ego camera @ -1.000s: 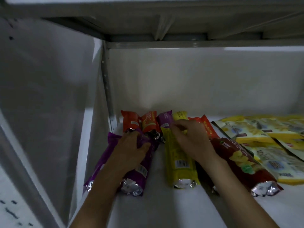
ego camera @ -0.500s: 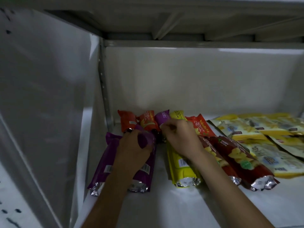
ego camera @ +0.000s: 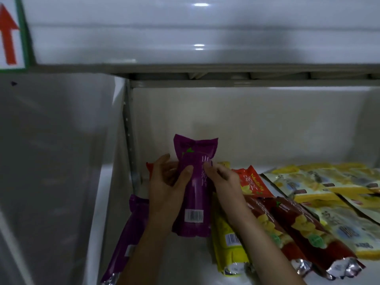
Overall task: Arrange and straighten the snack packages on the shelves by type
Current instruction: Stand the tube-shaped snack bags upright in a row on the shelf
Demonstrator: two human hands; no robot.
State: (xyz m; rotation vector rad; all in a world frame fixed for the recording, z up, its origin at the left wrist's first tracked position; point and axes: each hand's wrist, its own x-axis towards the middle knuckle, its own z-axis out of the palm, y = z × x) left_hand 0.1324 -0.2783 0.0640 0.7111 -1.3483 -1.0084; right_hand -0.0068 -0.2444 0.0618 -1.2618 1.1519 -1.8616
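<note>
Two hands: both hold one purple snack package (ego camera: 195,188) upright above the white shelf (ego camera: 185,262), barcode facing the camera, crimped top end up.
Left hand (ego camera: 166,186): wraps the left edge of the held purple package, thumb across its front, fingers curled behind it.
Right hand (ego camera: 224,182): pinches the right edge of the held purple package, fingertips on its front.
Second purple package (ego camera: 129,237): lies flat on the shelf, just left of and below the held purple package, partly under the left forearm.
Yellow package (ego camera: 228,249): lies flat just right of the held purple package, foil end toward the camera, partly under the right forearm.
Dark red packages (ego camera: 304,237): two lie side by side further right of the held purple package, touching each other.
Orange-red package (ego camera: 250,182): lies right of the held purple package, behind the right hand.
Pale yellow flat bags (ego camera: 329,188): overlap in a spread well right of the held purple package.
Red arrow sign (ego camera: 9,31): far above and left of the held purple package, on the upper panel.
</note>
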